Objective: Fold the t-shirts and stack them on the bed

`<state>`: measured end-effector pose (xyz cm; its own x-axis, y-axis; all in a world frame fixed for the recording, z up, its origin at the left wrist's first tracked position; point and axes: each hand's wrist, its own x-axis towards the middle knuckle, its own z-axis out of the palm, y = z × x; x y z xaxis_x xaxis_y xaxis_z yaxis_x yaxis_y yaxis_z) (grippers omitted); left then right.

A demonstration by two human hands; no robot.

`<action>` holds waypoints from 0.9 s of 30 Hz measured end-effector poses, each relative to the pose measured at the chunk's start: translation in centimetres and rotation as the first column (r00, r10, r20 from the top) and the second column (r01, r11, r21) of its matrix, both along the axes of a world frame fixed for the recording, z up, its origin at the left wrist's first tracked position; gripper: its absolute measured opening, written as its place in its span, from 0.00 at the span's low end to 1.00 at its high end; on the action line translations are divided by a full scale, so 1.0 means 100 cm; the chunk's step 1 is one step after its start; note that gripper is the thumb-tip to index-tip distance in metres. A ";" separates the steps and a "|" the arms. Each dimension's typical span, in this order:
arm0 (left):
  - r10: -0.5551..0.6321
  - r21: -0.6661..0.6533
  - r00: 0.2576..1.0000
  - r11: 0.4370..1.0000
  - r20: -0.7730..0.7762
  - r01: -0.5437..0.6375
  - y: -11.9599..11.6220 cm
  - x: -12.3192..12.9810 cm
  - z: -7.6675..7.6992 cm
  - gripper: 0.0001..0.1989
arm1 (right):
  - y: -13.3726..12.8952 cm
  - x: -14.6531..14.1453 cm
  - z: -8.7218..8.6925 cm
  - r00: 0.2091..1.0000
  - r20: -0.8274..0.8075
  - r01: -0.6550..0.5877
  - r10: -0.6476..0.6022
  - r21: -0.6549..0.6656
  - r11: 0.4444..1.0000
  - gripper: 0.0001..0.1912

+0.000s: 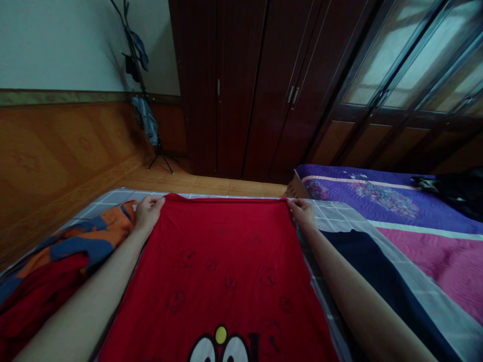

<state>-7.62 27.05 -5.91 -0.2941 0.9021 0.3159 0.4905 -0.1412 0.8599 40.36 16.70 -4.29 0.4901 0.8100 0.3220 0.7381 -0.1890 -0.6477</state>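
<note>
A red garment (234,251) with a cartoon-eye print near the bottom of the view lies spread over the grey checked bed cover (335,211). My left hand (149,211) pinches its far left corner, and my right hand (302,211) pinches the far right corner. Its far edge is stretched nearly straight between them. Beside my left forearm is a heap of orange, blue and red clothes (90,241). A dark navy cloth (362,256) lies to the right of my right forearm.
Beyond the bed stand a dark wooden wardrobe (234,100) and, at the back left, a coat stand (141,83) with clothes on it. A purple and pink bedspread (377,196) is on the right, with a black item (460,191) on it.
</note>
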 end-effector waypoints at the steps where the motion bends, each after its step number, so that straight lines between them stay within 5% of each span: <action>1: -0.008 -0.006 1.000 1.000 0.009 0.009 -0.001 0.002 -0.001 0.12 | 0.001 0.001 -0.001 1.000 0.012 0.004 -0.003 -0.002 1.000 0.16; 6: -0.122 -0.049 0.987 0.991 0.104 0.128 -0.011 0.015 -0.002 0.12 | -0.001 -0.008 -0.006 0.997 0.065 0.037 -0.036 -0.009 0.999 0.11; 10: -0.230 -0.026 0.939 0.969 0.258 0.244 -0.019 0.019 0.013 0.21 | -0.005 -0.015 0.002 0.997 0.050 0.061 -0.063 0.046 0.997 0.13; 17: -0.261 -0.006 0.835 0.953 0.484 0.302 -0.019 0.012 0.028 0.26 | -0.004 -0.021 0.007 0.991 -0.130 -0.029 0.035 0.045 0.999 0.16; 22: -0.256 -0.114 0.856 0.934 0.449 0.339 -0.020 0.012 0.015 0.28 | -0.004 -0.020 0.006 0.947 -0.306 -0.118 0.095 -0.058 0.991 0.20; 27: -0.286 -0.207 0.885 0.903 0.367 0.378 -0.022 0.012 0.018 0.30 | -0.003 -0.019 0.004 0.914 -0.382 -0.197 0.139 -0.117 0.973 0.11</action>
<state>-6.41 24.89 -4.07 -0.0054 1.0000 -0.0078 0.1473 0.0085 0.9890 38.42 16.42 -3.85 0.4027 0.9152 0.0129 0.4814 -0.1998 -0.8534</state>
